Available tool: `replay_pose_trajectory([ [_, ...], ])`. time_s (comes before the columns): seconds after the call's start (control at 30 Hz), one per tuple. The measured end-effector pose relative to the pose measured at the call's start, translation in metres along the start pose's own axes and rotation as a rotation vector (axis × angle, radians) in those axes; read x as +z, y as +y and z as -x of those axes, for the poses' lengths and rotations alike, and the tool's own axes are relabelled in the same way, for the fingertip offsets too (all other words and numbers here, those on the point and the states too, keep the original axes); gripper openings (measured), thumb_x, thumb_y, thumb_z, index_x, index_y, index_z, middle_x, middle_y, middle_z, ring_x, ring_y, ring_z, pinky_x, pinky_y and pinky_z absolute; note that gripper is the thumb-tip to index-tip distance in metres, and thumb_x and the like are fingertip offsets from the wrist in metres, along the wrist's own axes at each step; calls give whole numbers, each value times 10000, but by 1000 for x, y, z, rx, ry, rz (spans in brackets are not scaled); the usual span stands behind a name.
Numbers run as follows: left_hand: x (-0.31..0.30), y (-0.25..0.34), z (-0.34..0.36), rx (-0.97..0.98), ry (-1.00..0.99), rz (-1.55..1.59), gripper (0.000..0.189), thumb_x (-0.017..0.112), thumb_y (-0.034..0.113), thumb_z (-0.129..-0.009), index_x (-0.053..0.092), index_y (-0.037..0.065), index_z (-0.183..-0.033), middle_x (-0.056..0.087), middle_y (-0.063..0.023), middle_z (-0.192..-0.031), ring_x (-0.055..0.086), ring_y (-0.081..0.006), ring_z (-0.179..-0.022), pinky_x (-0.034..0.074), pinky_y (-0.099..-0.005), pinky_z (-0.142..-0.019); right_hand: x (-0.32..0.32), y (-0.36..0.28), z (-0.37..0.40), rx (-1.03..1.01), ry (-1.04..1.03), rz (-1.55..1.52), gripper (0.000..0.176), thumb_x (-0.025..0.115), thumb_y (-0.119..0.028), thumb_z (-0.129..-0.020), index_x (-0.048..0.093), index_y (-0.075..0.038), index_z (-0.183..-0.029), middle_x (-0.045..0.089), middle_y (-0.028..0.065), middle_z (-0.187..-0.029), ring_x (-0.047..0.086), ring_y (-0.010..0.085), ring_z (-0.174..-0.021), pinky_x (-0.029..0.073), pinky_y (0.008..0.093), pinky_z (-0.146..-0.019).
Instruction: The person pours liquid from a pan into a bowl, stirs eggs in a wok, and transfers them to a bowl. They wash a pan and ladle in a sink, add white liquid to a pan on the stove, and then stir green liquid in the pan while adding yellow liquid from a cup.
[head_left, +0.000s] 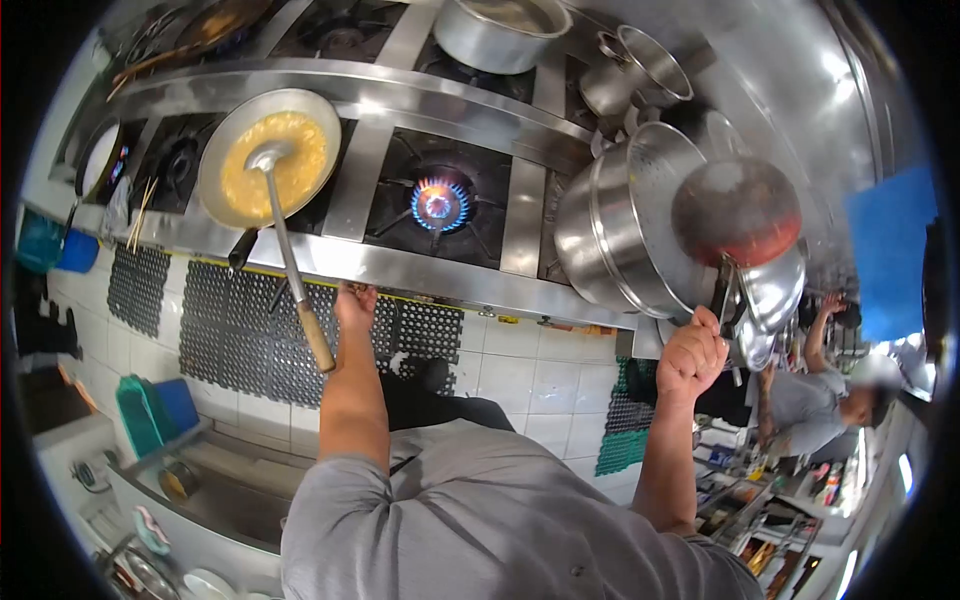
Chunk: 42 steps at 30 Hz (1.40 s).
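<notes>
My right hand (693, 352) grips the handle of a round frying pan (737, 208), held up at the right. Its surface is dark, with a red lower part. My left hand (357, 303) is at the front edge of the stove (440, 273), fingers curled; what they hold, if anything, is hidden. Left of centre, a pan (212, 185) of yellow, lumpy liquid stands on the stove. A metal ladle (283, 235) with a wooden handle rests in it, its handle reaching out past the stove's edge. Blue flames burn on the middle burner (440, 203).
A large steel pot (600, 235) lies tilted at the stove's right end. Behind are a wide pot (490, 40) and a smaller steel pot (625, 85). Black rubber mats (230, 325) cover the tiled floor. Another person (810, 400) in grey is at the far right.
</notes>
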<state>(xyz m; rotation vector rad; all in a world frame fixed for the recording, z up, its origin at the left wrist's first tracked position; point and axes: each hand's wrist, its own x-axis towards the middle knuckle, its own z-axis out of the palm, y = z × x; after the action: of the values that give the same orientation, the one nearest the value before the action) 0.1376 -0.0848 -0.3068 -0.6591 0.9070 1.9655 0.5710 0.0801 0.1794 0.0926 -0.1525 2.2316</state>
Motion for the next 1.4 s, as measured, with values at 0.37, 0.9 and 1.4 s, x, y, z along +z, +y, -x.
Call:
replay_pose_trajectory([
  [0.37, -32, 47, 45, -18, -84, -685, 403, 722, 209, -975, 614, -3, -1300, 660, -98, -878, 640, -207, -663, 559, -377, -585, 78, 36, 5, -129, 411, 818, 59, 513, -86, -1025, 530, -82, -969, 417, -28, -626, 376, 94, -444, 269, 270, -391],
  [0.9, -401, 680, 53, 240, 213, -1556, 332, 697, 267, -920, 754, -53, -987, 742, -222, -903, 734, -273, -845, 583, -399, -706, 138, 649, -156, 31, 211, 1503, 172, 612, -55, -921, 546, -68, -1079, 413, -57, -679, 343, 35, -494, 270, 217, -397],
  [1.4, -568, 901, 193, 692, 91, -1773, 192, 742, 222, -900, 679, 81, -1013, 632, -106, -749, 685, -305, -706, 543, -434, -619, 21, 1454, -572, 898, -20, 1039, 204, 699, -122, -828, 562, -82, -682, 496, 8, -590, 394, 118, -463, 249, 297, -427],
])
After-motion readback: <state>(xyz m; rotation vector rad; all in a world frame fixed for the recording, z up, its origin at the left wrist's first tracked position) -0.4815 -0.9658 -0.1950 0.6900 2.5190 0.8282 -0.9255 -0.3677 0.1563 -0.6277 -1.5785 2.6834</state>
